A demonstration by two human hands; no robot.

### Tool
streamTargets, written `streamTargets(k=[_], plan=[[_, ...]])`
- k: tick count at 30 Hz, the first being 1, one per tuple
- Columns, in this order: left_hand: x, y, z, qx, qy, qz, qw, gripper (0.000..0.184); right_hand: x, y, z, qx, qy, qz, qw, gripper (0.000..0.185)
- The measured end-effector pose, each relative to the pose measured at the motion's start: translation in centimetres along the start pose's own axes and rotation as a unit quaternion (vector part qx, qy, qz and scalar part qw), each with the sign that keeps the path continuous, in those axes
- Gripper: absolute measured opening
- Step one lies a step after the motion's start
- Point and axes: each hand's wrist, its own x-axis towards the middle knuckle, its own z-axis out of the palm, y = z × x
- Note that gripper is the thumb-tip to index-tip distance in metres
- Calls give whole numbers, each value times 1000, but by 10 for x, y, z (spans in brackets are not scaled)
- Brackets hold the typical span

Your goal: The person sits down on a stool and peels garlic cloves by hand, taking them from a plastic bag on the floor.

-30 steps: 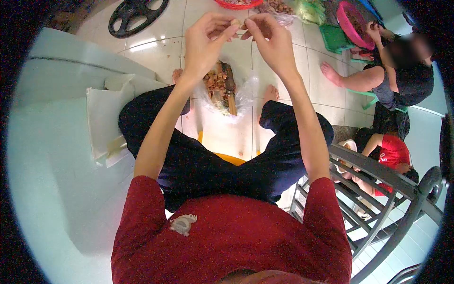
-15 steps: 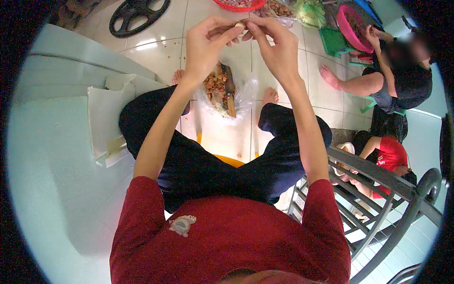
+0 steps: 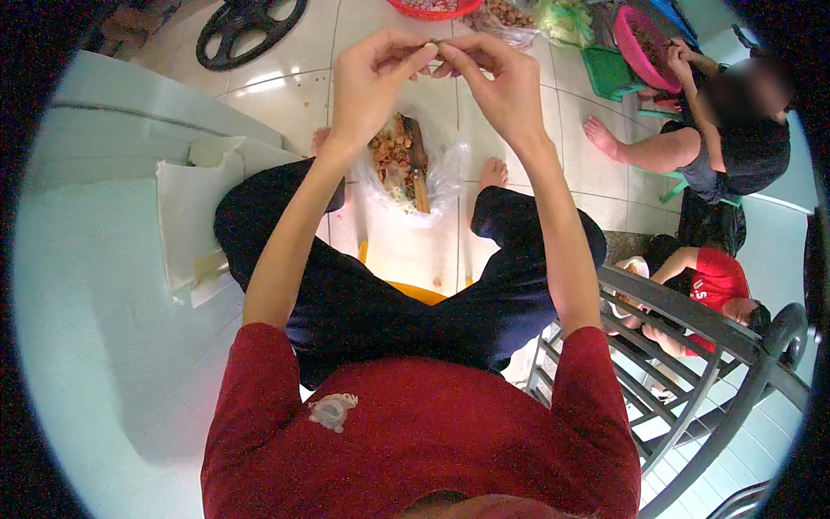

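Note:
My left hand [image 3: 373, 80] and my right hand [image 3: 501, 80] meet at the fingertips, raised over the tiled floor near the top of the view. Both are closed in a pinch on one tiny piece, mostly hidden between the fingers and too small to name. Below them, between my feet, a clear plastic bag [image 3: 445, 177] lies spread on the floor. Brownish and reddish scraps [image 3: 391, 164] are heaped on it, and a knife-like tool with a wooden handle [image 3: 421, 189] rests on the scraps.
A black wheel-shaped base [image 3: 246, 33] stands upper left. Along the top are a red basket [image 3: 432, 10] and bagged goods. A seated person [image 3: 735, 147] works at a pink basin [image 3: 635, 52]. A person in red [image 3: 718, 277] sits beyond the metal rack [image 3: 683, 320].
My fingertips have come together; the pale piece seen between them half a second ago is now mostly covered. My right hand first moved slightly outward, then slightly back.

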Motion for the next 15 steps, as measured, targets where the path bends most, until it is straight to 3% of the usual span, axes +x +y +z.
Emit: streamTargets(k=[3, 7, 15], plan=[[8, 7, 2, 31, -16, 31, 999, 18, 0, -1, -4, -12, -15, -17, 1000, 12], [5, 11, 4, -25, -23, -19, 999, 20, -1, -8, -4, 20, 0, 7, 1000, 12], [3, 9, 7, -17, -37, 1, 999, 24, -3, -2, -4, -111, 11, -45, 993, 15]])
